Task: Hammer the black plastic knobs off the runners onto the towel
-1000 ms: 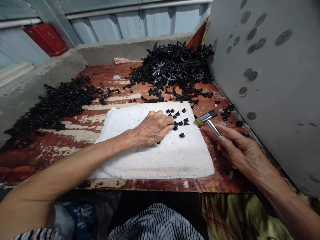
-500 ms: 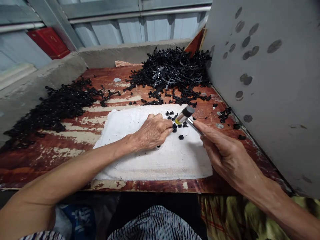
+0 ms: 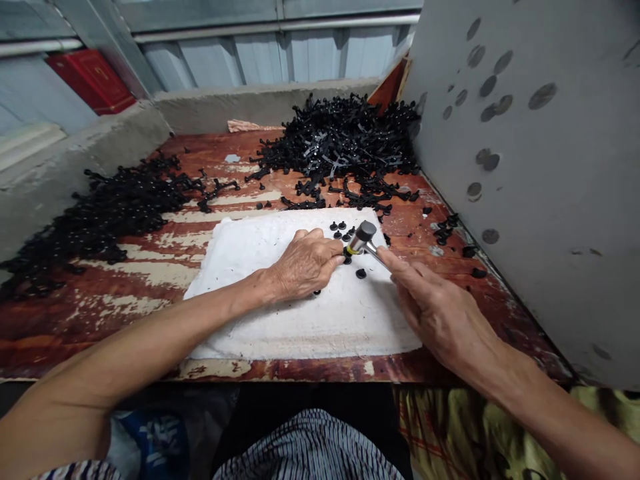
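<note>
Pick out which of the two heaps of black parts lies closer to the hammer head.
The far heap beside the grey panel, just beyond the hammer; the other heap sprawls along the left edge, well away.

A single camera rides on my head, facing forward and down, close over the worn red-brown wooden table (image 3: pixel 150 280). My left hand (image 3: pixel 306 263) and right hand (image 3: pixel 440 317) fall mid-frame, with the grey spotted wall panel (image 3: pixel 525 200) filling the right side.

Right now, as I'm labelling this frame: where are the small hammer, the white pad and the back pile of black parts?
small hammer (image 3: pixel 363 233), head view, on its dark head.
white pad (image 3: pixel 310 320), head view, bare near part.
back pile of black parts (image 3: pixel 345 137), head view, pile's middle.
</note>
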`<state>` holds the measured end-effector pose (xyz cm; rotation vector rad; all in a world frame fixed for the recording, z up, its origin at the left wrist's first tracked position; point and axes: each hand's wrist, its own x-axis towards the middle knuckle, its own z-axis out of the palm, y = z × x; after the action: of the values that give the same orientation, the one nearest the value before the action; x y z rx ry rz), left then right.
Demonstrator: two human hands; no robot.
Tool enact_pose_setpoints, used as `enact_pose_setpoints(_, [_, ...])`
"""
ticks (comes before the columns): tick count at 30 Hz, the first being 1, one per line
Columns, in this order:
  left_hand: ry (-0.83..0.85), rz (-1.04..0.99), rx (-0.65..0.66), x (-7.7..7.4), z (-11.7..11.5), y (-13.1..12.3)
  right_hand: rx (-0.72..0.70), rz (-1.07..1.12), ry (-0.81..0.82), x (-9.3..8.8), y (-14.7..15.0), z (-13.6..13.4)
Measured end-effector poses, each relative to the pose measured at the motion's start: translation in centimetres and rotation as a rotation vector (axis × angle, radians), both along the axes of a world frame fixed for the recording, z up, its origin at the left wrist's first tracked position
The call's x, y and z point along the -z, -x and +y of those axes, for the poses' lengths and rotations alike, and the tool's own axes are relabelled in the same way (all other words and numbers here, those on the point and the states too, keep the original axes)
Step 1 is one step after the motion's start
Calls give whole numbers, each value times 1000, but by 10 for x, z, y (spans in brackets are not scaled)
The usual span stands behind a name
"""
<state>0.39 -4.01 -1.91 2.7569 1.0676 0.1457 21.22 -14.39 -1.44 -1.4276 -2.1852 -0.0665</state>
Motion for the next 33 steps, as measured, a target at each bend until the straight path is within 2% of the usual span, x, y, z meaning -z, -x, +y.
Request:
enact_pose_setpoints(1, [-4,-6,3,1,0,0,-12,-17,6,1,0,1])
enact_pose_setpoints(5, [-31,-41,9,5,1,3,12,117,-143,3,0,1])
enact_pose_setpoints(8, [-30,-26,0,5,0,2,-18,-25,-56,5,0,1])
enact_pose_setpoints(12, [-29,8,-34,2,-2,-2,-2,54,-88,8,2,1])
enact_pose_setpoints(16, [19,28,-38,-2,-5,5,-48,-55,-55,6,3,0])
enact_pose_setpoints(19, [27,-35,12,-8,-9,22,4,160,-88,7,-5,-3])
enact_pose_setpoints(21, [61,-38,103,-14,-11,35,86,224,-109,12,-16,-4])
enact_pose_setpoints(24, [101,42,272,-21,-14,48,177,235,-32,29,-35,-4])
enact_pose_setpoints(27, [50,59,353,-21,-13,51,248,353,115,43,-47,-1])
enact_pose_setpoints(30, [-26,28,311,-19,-11,50,285,459,221,45,-50,1])
enact_pose_setpoints(33, [64,-79,195,-17,-10,43,284,521,265,40,-47,2])
